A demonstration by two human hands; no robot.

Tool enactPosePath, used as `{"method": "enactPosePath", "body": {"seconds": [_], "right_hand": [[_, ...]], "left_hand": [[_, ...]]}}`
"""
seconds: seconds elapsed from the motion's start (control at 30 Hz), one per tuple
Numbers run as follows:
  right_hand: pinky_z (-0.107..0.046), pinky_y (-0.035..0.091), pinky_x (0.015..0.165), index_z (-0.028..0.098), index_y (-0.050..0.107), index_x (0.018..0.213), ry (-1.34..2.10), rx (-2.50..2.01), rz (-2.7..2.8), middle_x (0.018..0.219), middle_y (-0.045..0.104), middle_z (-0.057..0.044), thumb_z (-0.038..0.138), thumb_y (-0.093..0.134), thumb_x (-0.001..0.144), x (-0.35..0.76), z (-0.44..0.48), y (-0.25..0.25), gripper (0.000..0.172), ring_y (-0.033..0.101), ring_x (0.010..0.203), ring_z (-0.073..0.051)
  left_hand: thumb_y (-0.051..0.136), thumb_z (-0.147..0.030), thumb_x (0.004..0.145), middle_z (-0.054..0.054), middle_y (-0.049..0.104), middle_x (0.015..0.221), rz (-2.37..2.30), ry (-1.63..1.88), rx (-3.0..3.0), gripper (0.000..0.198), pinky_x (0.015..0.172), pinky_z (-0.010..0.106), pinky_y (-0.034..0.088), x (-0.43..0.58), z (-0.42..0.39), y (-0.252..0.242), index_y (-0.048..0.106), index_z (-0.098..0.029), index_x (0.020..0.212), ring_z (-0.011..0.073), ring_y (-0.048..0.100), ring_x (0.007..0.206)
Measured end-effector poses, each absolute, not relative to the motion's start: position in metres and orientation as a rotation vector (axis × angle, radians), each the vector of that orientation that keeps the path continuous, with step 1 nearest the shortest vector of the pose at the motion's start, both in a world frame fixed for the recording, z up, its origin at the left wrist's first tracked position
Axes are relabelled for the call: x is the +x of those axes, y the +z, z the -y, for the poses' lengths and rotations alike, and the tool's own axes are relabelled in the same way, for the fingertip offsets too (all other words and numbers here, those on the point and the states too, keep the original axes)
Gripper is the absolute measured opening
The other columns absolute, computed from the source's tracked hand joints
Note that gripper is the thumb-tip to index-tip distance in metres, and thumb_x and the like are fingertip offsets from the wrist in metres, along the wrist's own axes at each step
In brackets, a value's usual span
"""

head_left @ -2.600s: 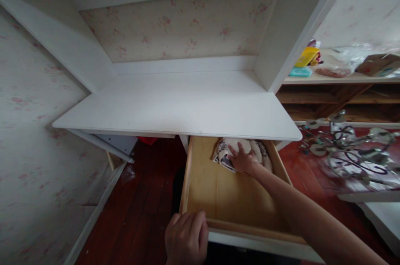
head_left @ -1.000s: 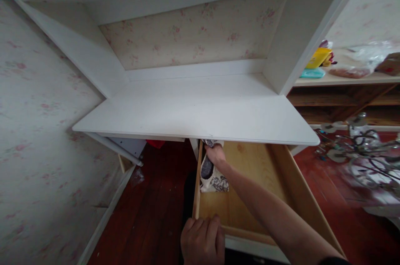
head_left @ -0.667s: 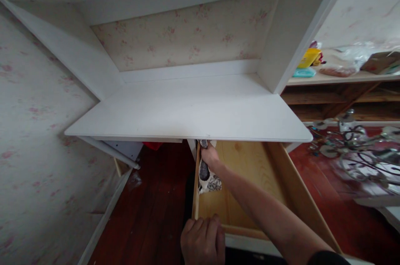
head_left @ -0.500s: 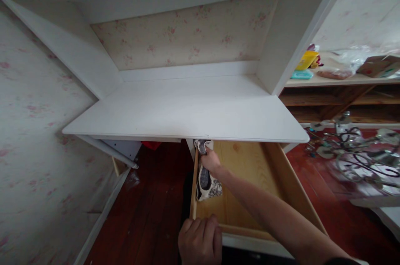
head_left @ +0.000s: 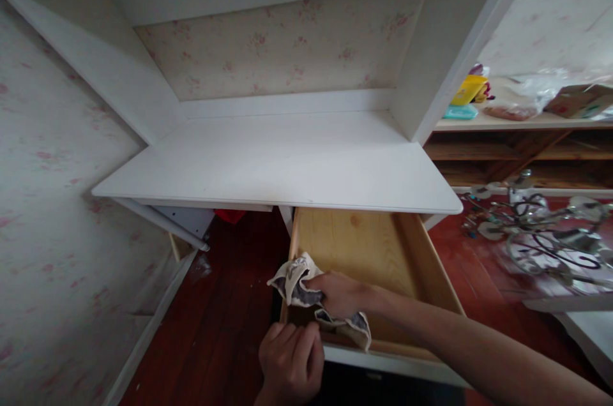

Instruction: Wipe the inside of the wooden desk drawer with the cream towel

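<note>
A wooden drawer (head_left: 364,246) is pulled out from under the white desk (head_left: 287,157). My right hand (head_left: 340,294) is closed on a patterned cleaning cloth (head_left: 299,278), near the drawer's front left corner. Part of the cloth hangs over the left side wall, and another part lies by the front panel. My left hand (head_left: 292,358) has its fingers curled over the drawer's front edge at the left corner. The cloth and hands hide that corner.
Floral wallpaper (head_left: 57,233) covers the wall at left. On the red wooden floor (head_left: 215,323) at right lies a chandelier (head_left: 550,227) with curled arms. Behind it, a low shelf (head_left: 507,128) bears a yellow container (head_left: 469,90), plastic bags and a cardboard box (head_left: 582,101).
My right hand has drawn the cloth from the back of the drawer's left side to its front left corner. My left hand stays on the front edge.
</note>
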State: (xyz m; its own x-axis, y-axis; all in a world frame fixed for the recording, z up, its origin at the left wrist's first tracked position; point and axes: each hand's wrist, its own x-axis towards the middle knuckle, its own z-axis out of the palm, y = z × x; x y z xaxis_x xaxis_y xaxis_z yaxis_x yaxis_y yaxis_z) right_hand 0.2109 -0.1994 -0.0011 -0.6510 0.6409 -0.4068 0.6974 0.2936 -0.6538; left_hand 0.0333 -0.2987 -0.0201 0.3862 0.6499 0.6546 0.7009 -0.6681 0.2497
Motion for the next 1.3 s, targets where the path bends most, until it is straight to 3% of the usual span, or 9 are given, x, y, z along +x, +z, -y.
{"method": "enactPosePath", "body": {"seconds": [0.2,0.3,0.43,0.57,0.77,0.9,1.13,1.3], "right_hand": [[-0.025,0.044,0.067,0.024,0.070,0.100,-1.224,1.085,-2.632,0.094,0.075,-0.003,0.014,0.061,0.071,0.210,0.203,-0.008,0.032,0.069,0.089,-0.024],[-0.025,0.046,0.071,0.026,0.070,0.110,-1.206,1.216,-2.659,0.096,0.075,-0.003,0.008,0.056,0.072,0.228,0.190,-0.002,0.044,0.070,0.089,-0.023],[-0.027,0.045,0.086,0.032,0.061,0.131,-1.282,1.576,-2.603,0.116,0.073,-0.002,0.007,0.051,0.078,0.263,0.163,0.023,0.059,0.068,0.105,-0.024],[-0.032,0.046,0.082,0.029,0.049,0.144,-1.146,1.643,-2.520,0.111,0.074,-0.009,0.013,0.050,0.083,0.264,0.163,0.032,0.063,0.070,0.098,-0.029],[-0.027,0.046,0.068,0.023,0.063,0.122,-1.209,1.150,-2.578,0.109,0.074,-0.010,0.013,0.059,0.074,0.212,0.209,-0.003,0.049,0.070,0.095,-0.028],[-0.025,0.041,0.058,0.021,0.069,0.104,-1.157,0.888,-2.591,0.097,0.074,-0.007,0.014,0.062,0.072,0.209,0.221,-0.008,0.034,0.069,0.085,-0.025],[-0.024,0.040,0.056,0.025,0.070,0.113,-1.182,0.811,-2.419,0.092,0.074,-0.002,0.004,0.058,0.067,0.250,0.216,0.015,0.052,0.068,0.079,-0.022],[-0.025,0.046,0.065,0.029,0.071,0.113,-1.321,0.917,-2.266,0.102,0.076,-0.003,0.000,0.058,0.063,0.299,0.232,0.020,0.059,0.071,0.090,-0.023]], "left_hand": [[0.054,-0.006,0.093,0.001,0.064,0.066,1.253,-1.138,-2.590,0.013,0.059,0.037,0.033,0.032,0.301,-0.021,0.061,-0.015,0.099,0.0167,0.060,0.059],[0.054,-0.006,0.093,0.000,0.064,0.065,1.267,-1.122,-2.593,0.013,0.059,0.036,0.033,0.032,0.302,-0.021,0.061,-0.014,0.100,0.0154,0.058,0.055],[0.054,-0.007,0.093,0.000,0.064,0.066,1.298,-1.109,-2.592,0.013,0.059,0.036,0.033,0.033,0.303,-0.022,0.062,-0.015,0.099,0.0155,0.058,0.057],[0.054,-0.007,0.092,-0.001,0.063,0.065,1.302,-1.096,-2.573,0.014,0.059,0.036,0.033,0.034,0.300,-0.023,0.063,-0.016,0.099,0.0156,0.057,0.055],[0.053,-0.007,0.093,0.001,0.064,0.066,1.272,-1.101,-2.593,0.014,0.059,0.036,0.034,0.034,0.299,-0.021,0.062,-0.016,0.099,0.0163,0.060,0.057],[0.053,-0.007,0.093,0.001,0.066,0.068,1.276,-1.117,-2.591,0.015,0.059,0.036,0.034,0.035,0.301,-0.018,0.063,-0.015,0.099,0.0162,0.060,0.057],[0.055,-0.008,0.092,0.001,0.066,0.069,1.263,-1.102,-2.632,0.013,0.059,0.037,0.034,0.032,0.302,-0.019,0.063,-0.015,0.099,0.0158,0.058,0.057],[0.054,-0.009,0.094,0.001,0.065,0.068,1.278,-1.097,-2.610,0.012,0.059,0.035,0.035,0.033,0.301,-0.018,0.063,-0.015,0.100,0.0149,0.059,0.057]]}}
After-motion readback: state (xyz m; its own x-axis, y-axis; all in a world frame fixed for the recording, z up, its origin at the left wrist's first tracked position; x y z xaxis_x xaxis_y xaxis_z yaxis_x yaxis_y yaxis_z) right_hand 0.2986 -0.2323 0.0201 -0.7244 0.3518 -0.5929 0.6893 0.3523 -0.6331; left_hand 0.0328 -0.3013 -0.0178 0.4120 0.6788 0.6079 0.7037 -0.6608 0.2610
